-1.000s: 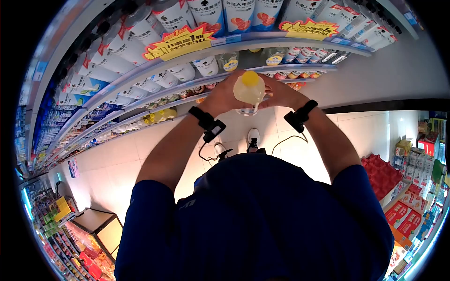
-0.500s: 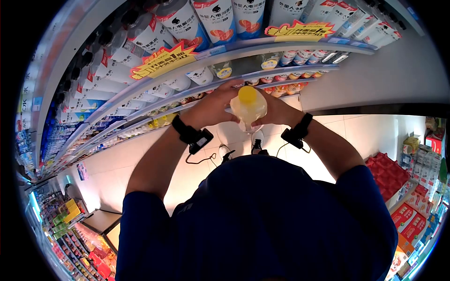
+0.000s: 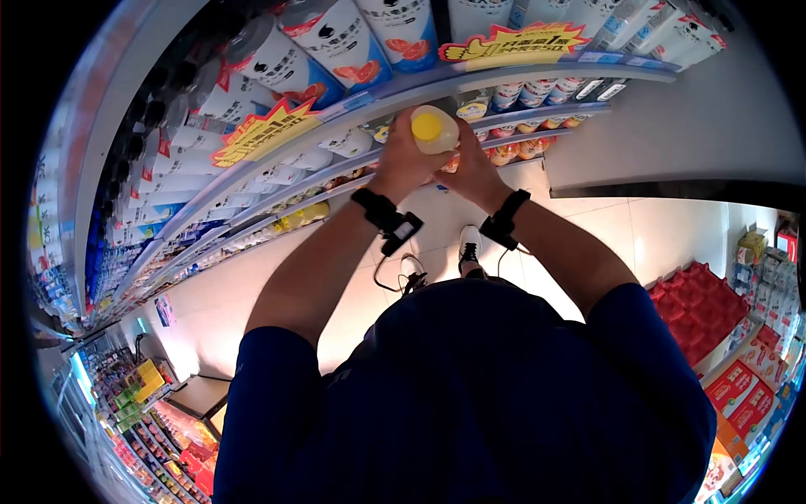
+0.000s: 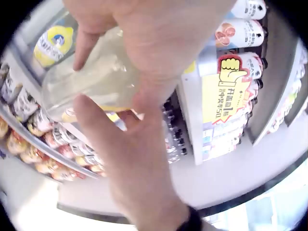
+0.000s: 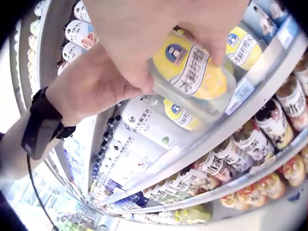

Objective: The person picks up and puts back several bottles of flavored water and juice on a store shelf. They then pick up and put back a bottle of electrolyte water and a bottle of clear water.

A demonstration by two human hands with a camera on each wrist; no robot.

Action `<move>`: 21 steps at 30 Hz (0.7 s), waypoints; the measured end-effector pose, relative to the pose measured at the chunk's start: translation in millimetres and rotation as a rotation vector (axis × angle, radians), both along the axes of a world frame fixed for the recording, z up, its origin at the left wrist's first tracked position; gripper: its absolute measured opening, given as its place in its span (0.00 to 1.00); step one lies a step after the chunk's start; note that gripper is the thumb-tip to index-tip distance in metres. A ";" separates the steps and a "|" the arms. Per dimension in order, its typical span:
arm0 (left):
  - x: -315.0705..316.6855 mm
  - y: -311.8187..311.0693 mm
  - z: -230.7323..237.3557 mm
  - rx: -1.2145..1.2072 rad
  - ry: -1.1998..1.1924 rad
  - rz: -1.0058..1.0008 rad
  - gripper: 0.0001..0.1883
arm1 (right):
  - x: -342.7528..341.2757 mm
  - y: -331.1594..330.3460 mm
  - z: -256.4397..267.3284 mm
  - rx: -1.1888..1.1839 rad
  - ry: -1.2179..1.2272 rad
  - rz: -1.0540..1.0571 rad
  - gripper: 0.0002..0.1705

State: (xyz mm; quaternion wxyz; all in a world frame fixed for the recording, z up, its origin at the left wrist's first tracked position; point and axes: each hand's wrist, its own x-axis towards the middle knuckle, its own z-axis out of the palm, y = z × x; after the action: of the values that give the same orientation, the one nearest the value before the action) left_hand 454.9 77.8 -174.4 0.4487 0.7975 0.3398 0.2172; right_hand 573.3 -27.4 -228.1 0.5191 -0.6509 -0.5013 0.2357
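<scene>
A clear drink bottle [image 3: 447, 132] of pale yellow liquid, with a yellow cap [image 3: 426, 127], is held between both hands in front of the shelves. Its yellow lemon label [image 5: 192, 72] shows in the right wrist view. My left hand [image 3: 403, 164] grips the bottle from the left, thumb and fingers around its side. On the opposite side, my right hand [image 3: 470, 172] holds it too, with the fingers spread along the body in the left wrist view. The bottle stands tilted, close to the shelf edge. Matching lemon-label bottles [image 5: 243, 48] sit on the shelf behind it.
Curved shelf rows hold white-labelled bottles [image 3: 336, 42] above and small drink bottles [image 5: 245, 142] below. Yellow promotion signs [image 3: 516, 44] jut from the upper shelf edge. A red tray [image 3: 697, 311] and stacked boxes [image 3: 739, 395] stand at the right.
The bottle first came down toward my body, then went forward and left to the shelf edge, with both hands on it. The head view has shifted slightly.
</scene>
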 end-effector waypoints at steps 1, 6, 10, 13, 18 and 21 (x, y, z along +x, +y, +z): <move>-3.1 6.4 -2.0 -0.002 0.006 -0.009 0.44 | 6.0 2.1 -4.0 -0.006 -0.050 0.038 0.46; -8.6 22.7 -7.0 0.212 0.072 -0.208 0.45 | 10.9 18.2 -7.7 -0.081 -0.249 -0.031 0.46; 0.6 30.6 -21.5 0.362 0.158 -0.193 0.44 | 9.1 34.2 -31.6 -0.051 -0.228 -0.108 0.44; 10.4 32.8 -31.6 0.337 0.243 -0.146 0.41 | 9.6 43.7 -45.1 -0.079 -0.196 -0.142 0.45; 15.2 32.7 -28.0 0.388 0.269 -0.036 0.32 | 8.3 57.8 -44.3 -0.124 -0.298 -0.217 0.41; 19.1 33.6 -28.2 0.405 0.372 -0.006 0.29 | 9.9 65.0 -39.4 -0.238 -0.272 -0.207 0.43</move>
State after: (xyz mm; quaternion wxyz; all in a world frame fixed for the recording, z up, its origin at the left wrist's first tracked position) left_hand 474.0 111.4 -202.6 0.2108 0.8981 0.3637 0.1293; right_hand 583.2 37.6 -267.5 0.3875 -0.7816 -0.4657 0.1485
